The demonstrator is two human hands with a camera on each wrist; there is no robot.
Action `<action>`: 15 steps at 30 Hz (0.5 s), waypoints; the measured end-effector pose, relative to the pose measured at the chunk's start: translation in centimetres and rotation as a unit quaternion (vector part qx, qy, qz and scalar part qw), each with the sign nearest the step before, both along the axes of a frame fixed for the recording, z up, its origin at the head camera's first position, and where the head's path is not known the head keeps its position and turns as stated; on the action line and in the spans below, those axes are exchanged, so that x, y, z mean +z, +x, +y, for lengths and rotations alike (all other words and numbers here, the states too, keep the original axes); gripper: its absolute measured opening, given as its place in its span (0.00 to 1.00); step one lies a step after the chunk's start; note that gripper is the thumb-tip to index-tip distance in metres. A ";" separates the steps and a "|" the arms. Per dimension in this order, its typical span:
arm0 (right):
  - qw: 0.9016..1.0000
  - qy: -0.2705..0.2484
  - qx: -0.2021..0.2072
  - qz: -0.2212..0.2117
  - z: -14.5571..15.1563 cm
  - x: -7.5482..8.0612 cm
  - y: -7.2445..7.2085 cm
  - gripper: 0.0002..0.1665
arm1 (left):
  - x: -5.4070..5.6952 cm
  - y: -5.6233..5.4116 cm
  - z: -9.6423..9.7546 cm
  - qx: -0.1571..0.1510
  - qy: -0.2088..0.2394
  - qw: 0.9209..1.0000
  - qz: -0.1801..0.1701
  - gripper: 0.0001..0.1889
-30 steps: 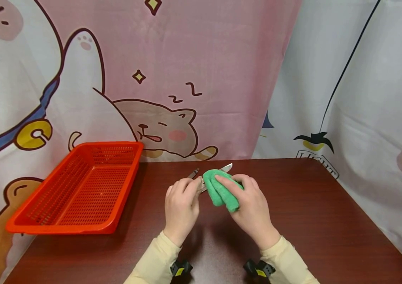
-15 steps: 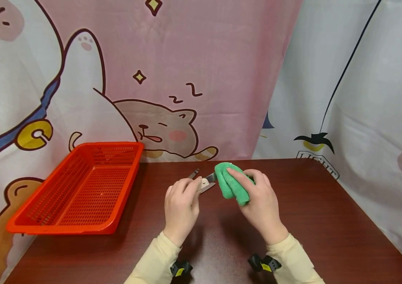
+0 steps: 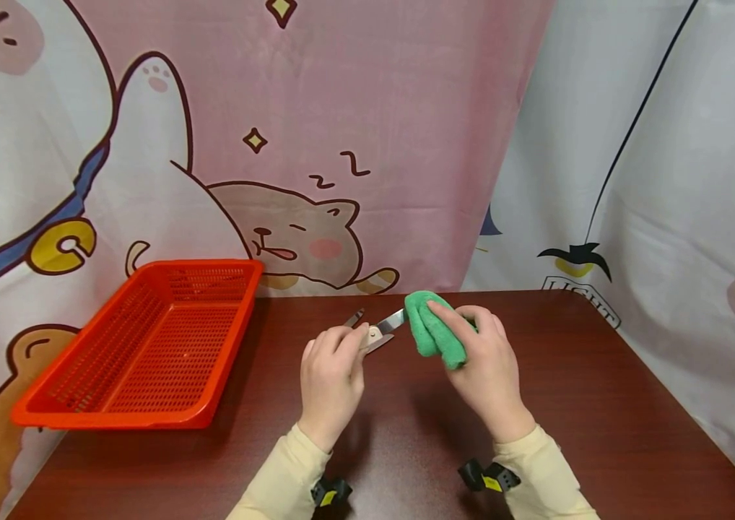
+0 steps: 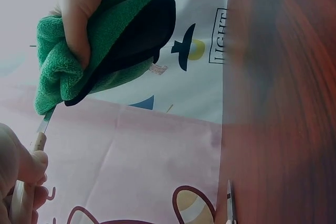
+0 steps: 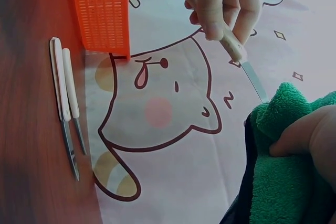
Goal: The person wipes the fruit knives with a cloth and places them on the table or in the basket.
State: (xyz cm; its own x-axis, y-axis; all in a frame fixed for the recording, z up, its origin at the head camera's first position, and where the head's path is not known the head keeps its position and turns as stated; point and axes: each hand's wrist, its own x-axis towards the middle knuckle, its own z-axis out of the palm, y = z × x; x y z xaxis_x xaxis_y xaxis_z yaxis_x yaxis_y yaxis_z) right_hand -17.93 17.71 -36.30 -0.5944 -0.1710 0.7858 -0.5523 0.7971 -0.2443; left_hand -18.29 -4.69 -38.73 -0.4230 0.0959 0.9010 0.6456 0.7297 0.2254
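My left hand (image 3: 331, 383) grips the pale handle of a knife (image 3: 391, 322), its blade pointing up and to the right. My right hand (image 3: 484, 368) pinches a folded green cloth (image 3: 435, 332) with a dark backing, which wraps the blade's tip end. Between the handle and the cloth a stretch of bare metal shows. In the right wrist view the same blade (image 5: 253, 81) runs into the fuzzy cloth (image 5: 283, 166). The tip is hidden inside.
Two more pale-handled tools with slim metal ends, one a longer tool (image 5: 59, 77) and one a shorter tool (image 5: 71, 82), lie side by side on the brown table (image 3: 601, 404). An orange-red plastic basket (image 3: 201, 404) stands at the left. A cartoon-printed curtain (image 3: 419, 144) hangs behind.
My right hand has slid the cloth up and to the right along the blade, baring the part near the handle. My left hand has stayed in place with the knife.
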 end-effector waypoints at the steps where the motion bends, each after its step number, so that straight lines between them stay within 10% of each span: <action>1: 1.000 -0.001 -0.001 -0.001 0.0 0.0 0.0 0.49 | 0.0 0.0 0.0 0.000 0.000 1.000 0.000 0.16; 15: 0.999 -0.025 -0.028 0.010 1.9 0.9 0.1 0.45 | 0.1 0.0 -0.3 0.002 0.003 1.000 -0.011 0.18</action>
State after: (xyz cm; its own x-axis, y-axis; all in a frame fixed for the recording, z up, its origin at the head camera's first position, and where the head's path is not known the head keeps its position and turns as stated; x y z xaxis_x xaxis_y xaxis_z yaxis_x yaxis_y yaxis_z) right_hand -17.87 19.59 -35.36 -0.5855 -0.0984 0.8047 -0.5129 0.8136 -0.2737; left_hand -18.30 -4.95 -38.62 -0.4422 0.0882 0.8926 0.6381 0.7303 0.2440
